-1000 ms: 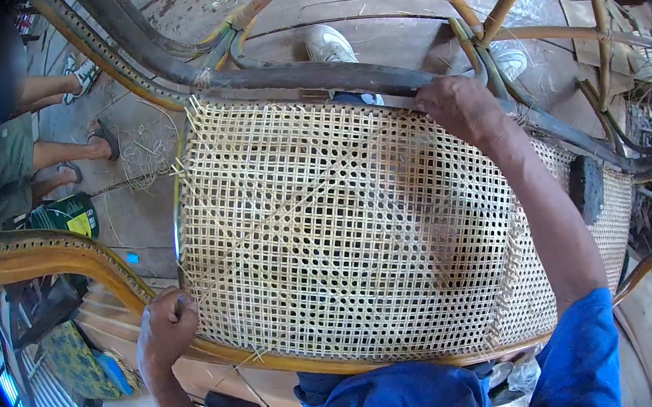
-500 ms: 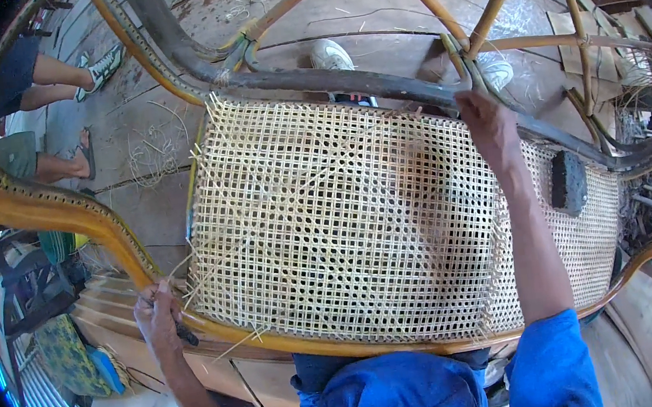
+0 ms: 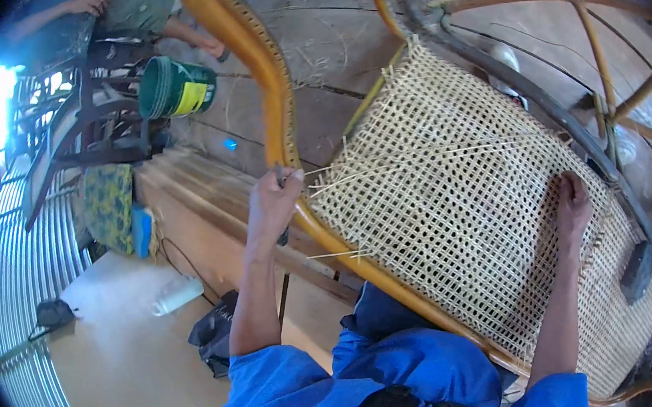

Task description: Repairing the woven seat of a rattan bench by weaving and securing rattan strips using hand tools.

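A pale woven cane panel [image 3: 472, 211] fills a curved orange rattan chair frame [image 3: 273, 89] in front of me. My left hand [image 3: 271, 202] is closed around a small dark-handled tool beside the frame's left rail, with a thin cane strand [image 3: 362, 169] running from it across the weave. My right hand [image 3: 573, 203] rests flat on the right part of the panel, fingers toward the dark far rail [image 3: 541, 111]. Loose strand ends stick out along the panel's left edge.
A green bucket [image 3: 174, 86] stands on the plank floor at upper left, near another person's legs [image 3: 152, 18]. A patterned cushion [image 3: 107, 206], a white bottle [image 3: 177, 294] and a black bag [image 3: 216, 336] lie to my left. More rattan frame bars [image 3: 588, 29] cross at upper right.
The view has swung left and tilted, so the panel now sits to the right. My left hand has risen along the left rail, pulling a strand taut. My right hand stays on the weave.
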